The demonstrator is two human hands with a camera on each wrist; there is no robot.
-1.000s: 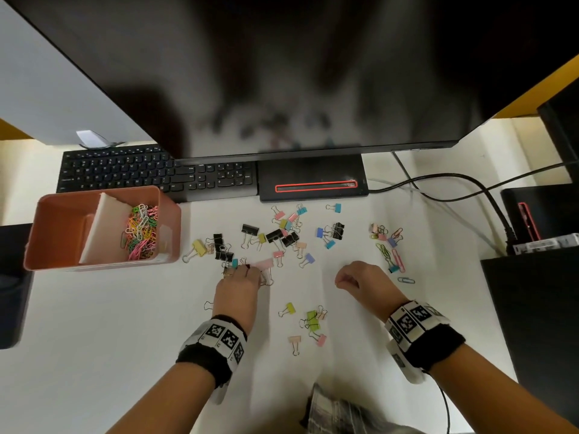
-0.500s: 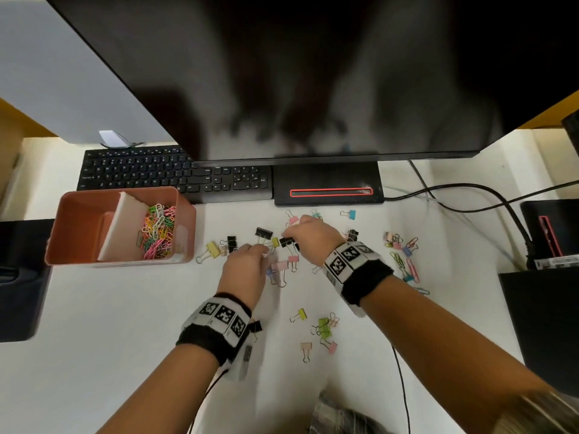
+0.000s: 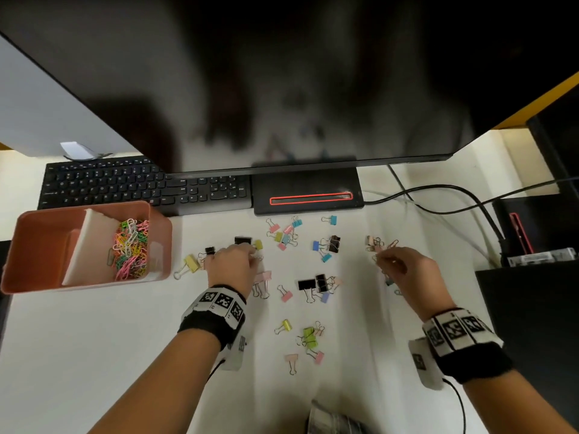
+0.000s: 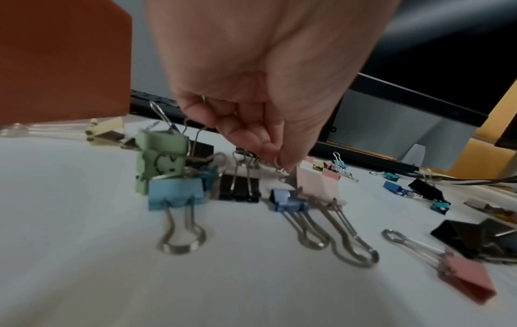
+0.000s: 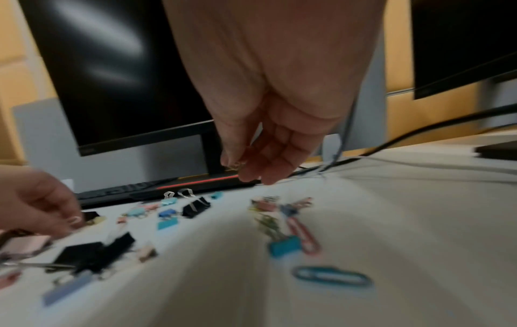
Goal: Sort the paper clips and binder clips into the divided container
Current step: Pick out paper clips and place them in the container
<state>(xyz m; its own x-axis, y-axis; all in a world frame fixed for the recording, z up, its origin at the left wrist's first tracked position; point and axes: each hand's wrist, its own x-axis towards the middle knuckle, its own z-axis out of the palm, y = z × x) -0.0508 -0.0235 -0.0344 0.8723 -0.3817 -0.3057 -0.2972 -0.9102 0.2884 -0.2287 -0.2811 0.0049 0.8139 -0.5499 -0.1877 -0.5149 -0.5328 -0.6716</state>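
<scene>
The left hand (image 4: pixel 251 93) hangs over the cluster of binder clips (image 3: pixel 316 286) near the middle of the white desk (image 3: pixel 94 355). Its fingers are curled tight, and thumb and fingertips (image 4: pixel 275 152) pinch the wire loop of a small clip (image 4: pixel 278 164) just above a pale pink binder clip (image 4: pixel 317 184). A light blue binder clip (image 4: pixel 176 193) and a green one (image 4: pixel 161 159) stand just beside it.

The right hand (image 3: pixel 404 270) is over the smaller scatter on the right side. Its fingers are bent downward and close together, and thumb and fingertips (image 5: pixel 251 170) seem to pinch something small and metallic, though the blur makes it hard to say what. Below it lie a pink paper clip (image 5: pixel 303 235), a teal binder clip (image 5: pixel 285 246) and a blue paper clip (image 5: pixel 333 276).

The pink divided container (image 3: pixel 28 233) sits at the left edge of the desk, well apart from both hands. Colored paper clips (image 3: pixel 130 249) fill its right compartment, beside the white divider (image 3: pixel 91 242).
</scene>
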